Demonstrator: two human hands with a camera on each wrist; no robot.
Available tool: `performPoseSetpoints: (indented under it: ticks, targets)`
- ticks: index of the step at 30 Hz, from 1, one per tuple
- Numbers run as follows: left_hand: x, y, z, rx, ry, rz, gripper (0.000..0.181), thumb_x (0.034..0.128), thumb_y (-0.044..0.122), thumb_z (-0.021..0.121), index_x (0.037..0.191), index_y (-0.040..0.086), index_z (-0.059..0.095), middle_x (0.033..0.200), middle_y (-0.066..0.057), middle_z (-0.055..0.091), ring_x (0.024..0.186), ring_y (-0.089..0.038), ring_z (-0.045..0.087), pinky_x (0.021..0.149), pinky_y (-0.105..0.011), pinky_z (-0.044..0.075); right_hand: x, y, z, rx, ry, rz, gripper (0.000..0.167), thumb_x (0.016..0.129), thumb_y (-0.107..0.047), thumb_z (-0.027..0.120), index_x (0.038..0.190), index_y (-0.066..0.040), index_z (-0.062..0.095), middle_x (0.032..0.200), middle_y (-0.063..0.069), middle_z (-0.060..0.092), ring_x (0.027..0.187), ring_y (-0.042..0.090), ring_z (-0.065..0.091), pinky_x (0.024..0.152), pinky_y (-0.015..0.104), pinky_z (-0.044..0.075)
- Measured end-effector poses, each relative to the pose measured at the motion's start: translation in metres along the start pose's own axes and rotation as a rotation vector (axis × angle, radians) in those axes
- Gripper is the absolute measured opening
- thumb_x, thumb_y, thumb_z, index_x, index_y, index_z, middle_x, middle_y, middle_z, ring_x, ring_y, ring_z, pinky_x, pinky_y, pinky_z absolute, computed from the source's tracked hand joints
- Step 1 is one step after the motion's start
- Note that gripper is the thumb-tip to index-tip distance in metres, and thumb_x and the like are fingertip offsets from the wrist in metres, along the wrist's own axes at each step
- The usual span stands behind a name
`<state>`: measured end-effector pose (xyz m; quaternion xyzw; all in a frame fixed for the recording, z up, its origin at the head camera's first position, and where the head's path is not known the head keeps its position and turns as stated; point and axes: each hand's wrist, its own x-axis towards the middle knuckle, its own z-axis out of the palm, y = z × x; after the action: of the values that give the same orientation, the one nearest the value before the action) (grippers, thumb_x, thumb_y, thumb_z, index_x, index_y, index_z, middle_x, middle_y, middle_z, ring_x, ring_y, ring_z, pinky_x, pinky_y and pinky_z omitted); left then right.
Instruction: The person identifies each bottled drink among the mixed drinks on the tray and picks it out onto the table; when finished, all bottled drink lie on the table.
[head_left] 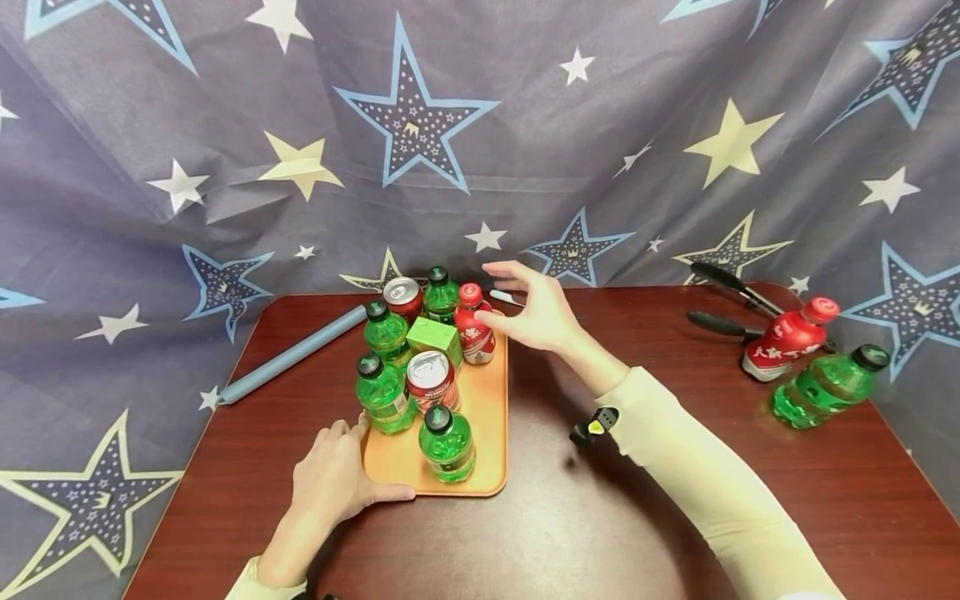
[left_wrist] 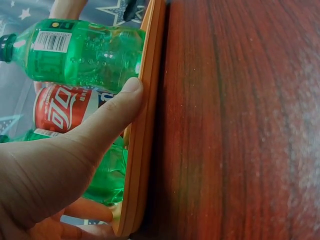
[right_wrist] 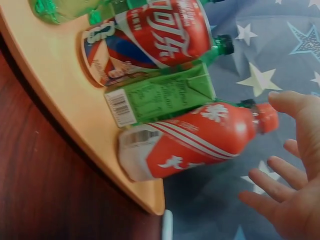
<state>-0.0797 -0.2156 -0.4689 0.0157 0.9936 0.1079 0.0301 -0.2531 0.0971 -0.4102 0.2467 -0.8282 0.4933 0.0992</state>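
Note:
An orange tray (head_left: 486, 433) holds several green soda bottles with black caps, two red cans, a green carton (head_left: 435, 335) and a red bottle (head_left: 475, 332). My left hand (head_left: 330, 477) grips the tray's near left corner, its thumb on the front rim and its other fingers along the left side. Beside that thumb stands a green bottle (left_wrist: 85, 52), with a red can (left_wrist: 62, 107) behind it. At the far right corner of the tray, my right hand (head_left: 542, 312) is spread around the red bottle's upper part; the right wrist view shows the fingers apart from its red cap (right_wrist: 267, 117).
On the table's right side a red bottle (head_left: 791, 340) leans on black-handled tongs (head_left: 738, 287), near a tilted green bottle (head_left: 825, 387). A blue-grey rod (head_left: 296, 354) lies left of the tray. A white pen-like object (head_left: 506, 297) lies behind my right hand. Star-patterned cloth (head_left: 480, 125) hangs behind.

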Motion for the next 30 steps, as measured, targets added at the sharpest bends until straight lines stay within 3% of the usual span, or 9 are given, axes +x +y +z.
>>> performPoseSetpoints:
  ticks: [8,13,20,30]
  targets:
    - [0.0,0.0,0.0,0.005,0.003,-0.002,0.142,0.0427,0.09,0.087,0.154,0.007,0.056,0.1,-0.014,0.061,0.099,-0.035,0.063,0.064,-0.056,0.057,-0.002,0.01,0.02,0.045,-0.01,0.01,0.064,0.08,-0.019,0.094,0.137,-0.009,0.068,0.137,0.012,0.072,0.119,0.036,0.075,0.106,0.051,0.057]
    - [0.0,0.0,0.0,0.008,0.005,-0.002,0.142,0.0426,0.089,0.088,0.154,0.007,0.056,0.102,-0.015,0.062,0.101,-0.036,0.063,0.065,-0.058,0.058,-0.003,0.015,0.027,0.022,-0.018,0.021,0.062,0.08,-0.019,0.094,0.137,-0.011,0.069,0.137,0.008,0.073,0.118,0.03,0.076,0.108,0.043,0.057]
    - [0.0,0.0,0.001,0.006,0.008,-0.004,0.143,0.0419,0.09,0.087,0.154,0.007,0.055,0.104,-0.016,0.063,0.103,-0.037,0.063,0.066,-0.06,0.058,-0.006,0.02,0.033,0.024,-0.029,0.022,0.063,0.08,-0.021,0.095,0.136,-0.012,0.069,0.134,0.009,0.074,0.117,0.031,0.076,0.104,0.05,0.058]
    - [0.001,0.001,0.001,0.004,0.018,-0.002,0.142,0.0416,0.088,0.089,0.154,0.008,0.056,0.103,-0.016,0.063,0.101,-0.036,0.063,0.065,-0.06,0.058,-0.008,0.026,0.041,-0.008,-0.041,0.056,0.064,0.079,-0.023,0.095,0.136,-0.011,0.068,0.13,0.008,0.075,0.109,0.028,0.078,0.096,0.045,0.061]
